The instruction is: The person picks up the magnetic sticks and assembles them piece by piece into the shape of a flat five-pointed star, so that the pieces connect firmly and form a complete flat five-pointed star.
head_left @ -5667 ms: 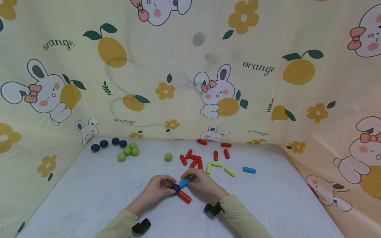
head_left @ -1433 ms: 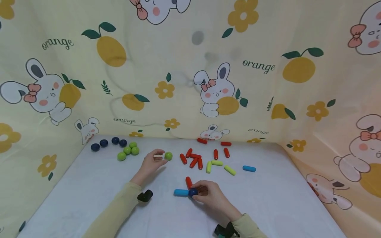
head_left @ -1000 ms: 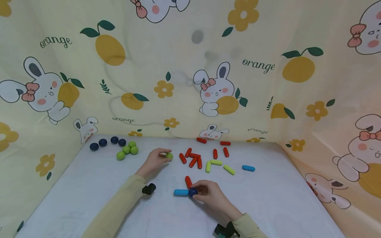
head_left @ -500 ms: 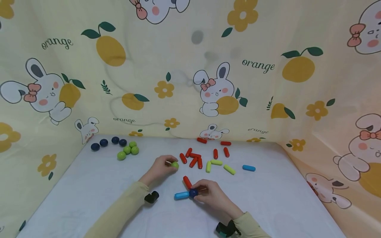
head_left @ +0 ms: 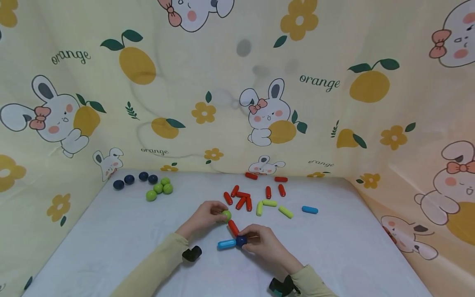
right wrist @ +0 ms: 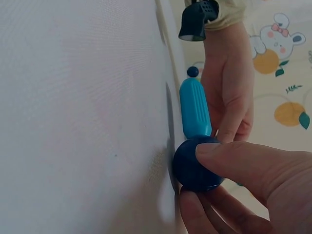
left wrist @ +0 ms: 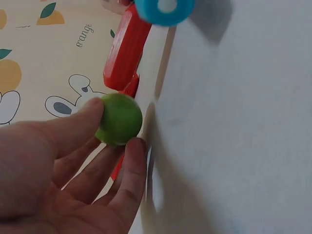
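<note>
My left hand (head_left: 205, 215) pinches a green ball (left wrist: 119, 119) between thumb and fingers, close to the far end of a red rod (head_left: 233, 227). My right hand (head_left: 265, 243) grips a dark blue ball (right wrist: 196, 163) near the table. That ball carries the red rod, which points up and away, and a light blue rod (right wrist: 195, 107) pointing left. In the left wrist view the red rod (left wrist: 127, 48) ends just above the green ball. The light blue rod's end (left wrist: 168, 10) shows as a ring with a hollow centre.
Dark blue balls (head_left: 129, 179) and several green balls (head_left: 158, 188) lie at the back left of the white table (head_left: 92, 247). Several loose red rods (head_left: 243, 194) lie behind the hands. Yellow-green rods (head_left: 285, 212) and one blue rod (head_left: 309, 210) are further right.
The left hand reached the single green ball, took it and brought it right and nearer to the red rod. Earlier, the joined piece was turned; now the right hand holds its dark blue ball.
</note>
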